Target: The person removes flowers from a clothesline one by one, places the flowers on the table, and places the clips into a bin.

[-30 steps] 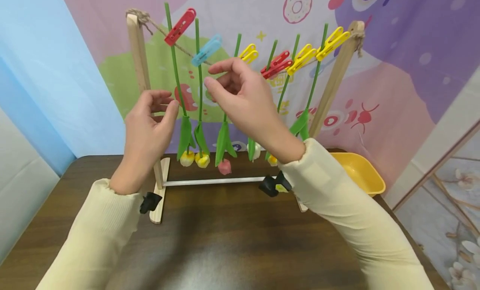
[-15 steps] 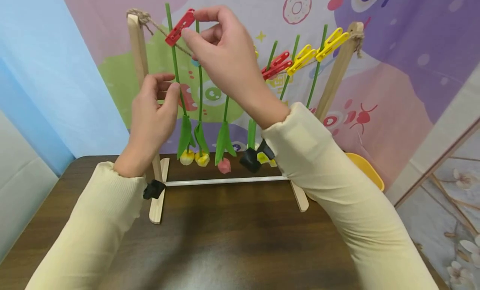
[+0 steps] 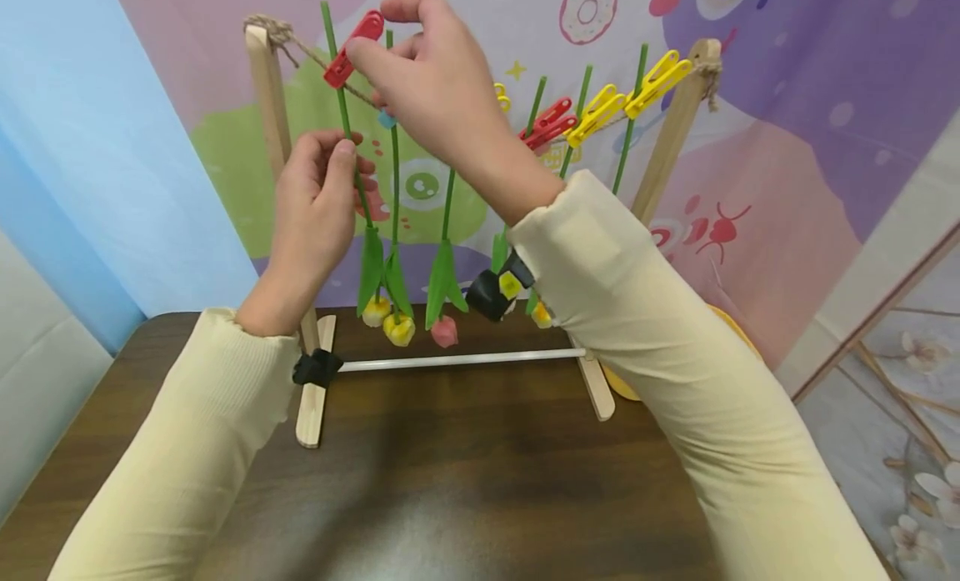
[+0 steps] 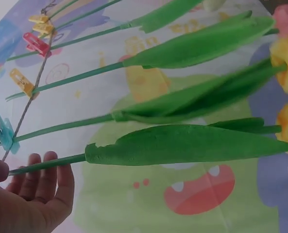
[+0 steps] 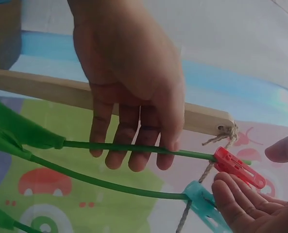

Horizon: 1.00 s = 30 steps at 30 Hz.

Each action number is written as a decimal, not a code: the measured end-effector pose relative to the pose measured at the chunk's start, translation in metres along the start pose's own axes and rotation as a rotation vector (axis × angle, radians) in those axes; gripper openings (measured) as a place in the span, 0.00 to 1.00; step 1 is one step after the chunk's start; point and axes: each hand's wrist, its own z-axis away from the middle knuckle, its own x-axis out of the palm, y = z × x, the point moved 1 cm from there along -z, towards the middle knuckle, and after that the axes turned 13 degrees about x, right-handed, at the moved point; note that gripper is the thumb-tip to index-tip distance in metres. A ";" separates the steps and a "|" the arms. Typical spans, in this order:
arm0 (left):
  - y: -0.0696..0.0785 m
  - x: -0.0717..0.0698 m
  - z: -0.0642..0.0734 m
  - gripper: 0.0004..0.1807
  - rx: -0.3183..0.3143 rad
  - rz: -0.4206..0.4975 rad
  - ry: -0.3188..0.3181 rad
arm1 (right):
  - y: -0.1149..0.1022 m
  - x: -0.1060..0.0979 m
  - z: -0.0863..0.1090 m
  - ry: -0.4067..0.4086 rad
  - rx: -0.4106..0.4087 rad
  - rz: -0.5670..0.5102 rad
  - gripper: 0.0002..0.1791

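My left hand pinches the stem of the leftmost artificial tulip, thumb in front and fingers behind. The tulip hangs upside down, its yellow bloom lowest. Above that grip, a red clothespin clamps the stem to a twine line. My right hand is at this clothespin, with the handle end between thumb and fingers; in the right wrist view the thumb stands apart from it. A light blue clothespin, mostly hidden in the head view, holds a second yellow tulip.
The twine spans two wooden posts, joined low down by a white rod. More tulips hang to the right from yellow clothespins and a red one. A yellow basin stands behind the right sleeve.
My right hand has moved up and left, past the blue clothespin to the leftmost red one. My left hand has risen to the leftmost stem and now pinches it.
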 end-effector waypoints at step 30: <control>0.000 0.002 0.004 0.09 0.022 0.319 0.039 | -0.008 0.001 0.001 -0.031 0.070 -0.166 0.14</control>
